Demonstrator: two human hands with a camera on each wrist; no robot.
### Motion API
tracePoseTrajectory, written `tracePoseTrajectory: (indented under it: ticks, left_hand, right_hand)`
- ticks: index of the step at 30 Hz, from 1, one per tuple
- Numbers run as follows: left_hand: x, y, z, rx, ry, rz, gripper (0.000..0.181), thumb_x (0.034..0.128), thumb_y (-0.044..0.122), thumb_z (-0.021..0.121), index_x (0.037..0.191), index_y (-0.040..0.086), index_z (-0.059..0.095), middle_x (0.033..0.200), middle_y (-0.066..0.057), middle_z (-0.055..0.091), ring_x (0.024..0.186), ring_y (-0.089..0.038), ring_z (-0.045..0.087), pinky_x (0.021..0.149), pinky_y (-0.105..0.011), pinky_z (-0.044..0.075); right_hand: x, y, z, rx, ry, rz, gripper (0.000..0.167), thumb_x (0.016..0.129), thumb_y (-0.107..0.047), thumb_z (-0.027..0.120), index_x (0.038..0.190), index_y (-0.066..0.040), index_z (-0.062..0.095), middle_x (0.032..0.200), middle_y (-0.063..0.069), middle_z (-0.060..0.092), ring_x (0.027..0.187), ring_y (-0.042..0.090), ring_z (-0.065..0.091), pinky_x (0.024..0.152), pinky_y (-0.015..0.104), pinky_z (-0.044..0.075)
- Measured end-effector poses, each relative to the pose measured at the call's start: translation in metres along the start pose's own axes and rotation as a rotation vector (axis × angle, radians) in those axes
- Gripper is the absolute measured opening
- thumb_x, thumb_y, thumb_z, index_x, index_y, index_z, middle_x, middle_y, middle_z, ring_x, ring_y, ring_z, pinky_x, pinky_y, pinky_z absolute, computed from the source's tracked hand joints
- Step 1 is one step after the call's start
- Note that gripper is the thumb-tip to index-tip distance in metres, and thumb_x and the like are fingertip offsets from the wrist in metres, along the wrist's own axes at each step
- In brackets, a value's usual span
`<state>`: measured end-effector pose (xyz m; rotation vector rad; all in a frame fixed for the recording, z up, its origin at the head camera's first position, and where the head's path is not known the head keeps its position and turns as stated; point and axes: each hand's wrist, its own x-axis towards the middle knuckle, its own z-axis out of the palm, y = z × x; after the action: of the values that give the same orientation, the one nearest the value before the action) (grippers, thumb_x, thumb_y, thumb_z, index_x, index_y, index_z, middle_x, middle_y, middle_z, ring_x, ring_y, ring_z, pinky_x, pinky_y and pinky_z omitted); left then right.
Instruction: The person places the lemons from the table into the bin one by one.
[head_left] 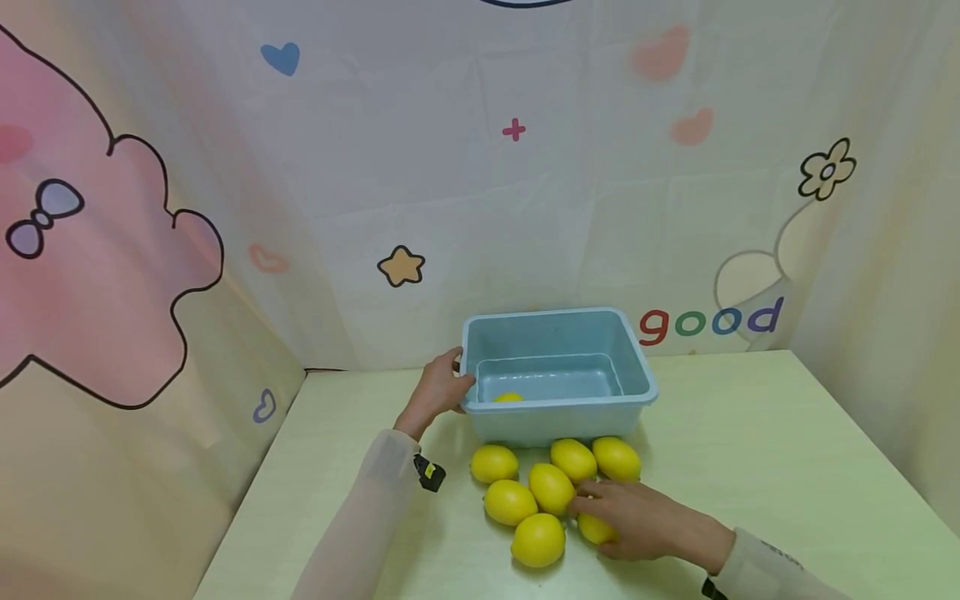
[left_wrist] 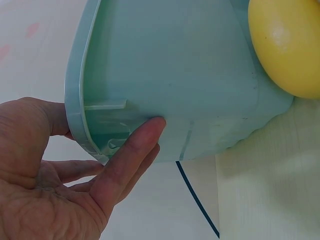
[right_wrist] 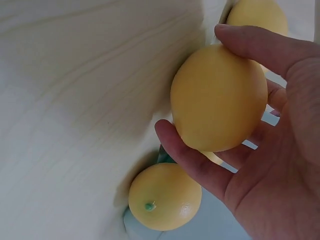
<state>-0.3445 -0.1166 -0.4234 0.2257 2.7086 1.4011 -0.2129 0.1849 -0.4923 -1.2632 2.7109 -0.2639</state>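
A light blue basin [head_left: 558, 421] stands at the back of the table, with one yellow lemon [head_left: 509, 397] visible inside. My left hand [head_left: 437, 387] grips the basin's left rim, its fingers against the outer wall [left_wrist: 175, 65] in the left wrist view. In front of the basin, several lemons [head_left: 538, 540] lie grouped on the table. My right hand [head_left: 637, 521] has its thumb and fingers curled round a lemon [head_left: 597, 528] at the group's right side; that lemon [right_wrist: 219, 98] fills the grasp in the right wrist view.
The pale wooden table [head_left: 750, 467] extends to both sides of the basin. A printed curtain [head_left: 450, 183] hangs behind it, close to the basin's back. Another lemon [right_wrist: 165, 196] lies near my right fingers, and one [left_wrist: 290, 45] rests by the basin's front wall.
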Motion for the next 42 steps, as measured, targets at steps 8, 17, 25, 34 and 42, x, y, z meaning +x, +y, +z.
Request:
tracePoseTrajectory:
  ticks: [8,17,25,34,42]
  left_hand:
    - [-0.001,0.0,-0.001,-0.016,-0.012,0.001,0.062,0.0935,0.014,0.056,0.151,0.007,0.035,0.129,-0.026,0.057,0.096,-0.04,0.069,0.053,-0.031,0.06]
    - [-0.001,0.001,-0.002,-0.013,-0.01,0.002,0.063,0.0933,0.014,0.057,0.152,0.008,0.035,0.129,-0.026,0.056,0.097,-0.042,0.068,0.063,-0.044,0.062]
    - [0.0,0.0,-0.001,-0.011,-0.007,0.0,0.063,0.0937,0.015,0.057,0.152,0.008,0.035,0.129,-0.026,0.056,0.097,-0.042,0.068,0.06,-0.041,0.062]
    - [0.001,-0.002,0.0,-0.006,-0.006,0.014,0.063,0.0931,0.014,0.056,0.151,0.006,0.035,0.129,-0.028,0.056,0.095,-0.041,0.069,0.051,-0.032,0.06]
    - [0.001,-0.002,0.0,0.002,-0.004,0.017,0.064,0.093,0.013,0.055,0.152,0.006,0.033,0.132,-0.029,0.055,0.096,-0.043,0.068,0.051,-0.031,0.06]
  right_hand:
    - [0.001,0.002,0.006,0.011,-0.001,-0.021,0.039,0.08,-0.025,0.079,0.113,-0.032,0.06,0.111,-0.012,0.058,0.091,0.006,0.052,0.078,0.029,0.051]
    - [0.006,0.001,0.006,-0.055,-0.008,-0.053,0.033,0.081,-0.022,0.076,0.112,-0.026,0.065,0.114,-0.008,0.058,0.095,0.009,0.052,0.085,0.03,0.05]
    - [0.006,0.0,0.004,-0.062,-0.042,-0.061,0.032,0.08,-0.023,0.076,0.109,-0.029,0.064,0.101,-0.013,0.054,0.087,0.005,0.047,0.08,0.026,0.046]
    - [0.002,-0.007,-0.02,-0.048,-0.082,-0.016,0.034,0.079,-0.022,0.078,0.109,-0.03,0.065,0.099,-0.014,0.054,0.08,0.003,0.045,0.065,0.021,0.045]
    - [0.001,-0.012,-0.048,-0.066,-0.045,0.002,0.035,0.08,-0.024,0.078,0.113,-0.028,0.066,0.102,-0.012,0.056,0.083,0.005,0.047,0.067,0.023,0.048]
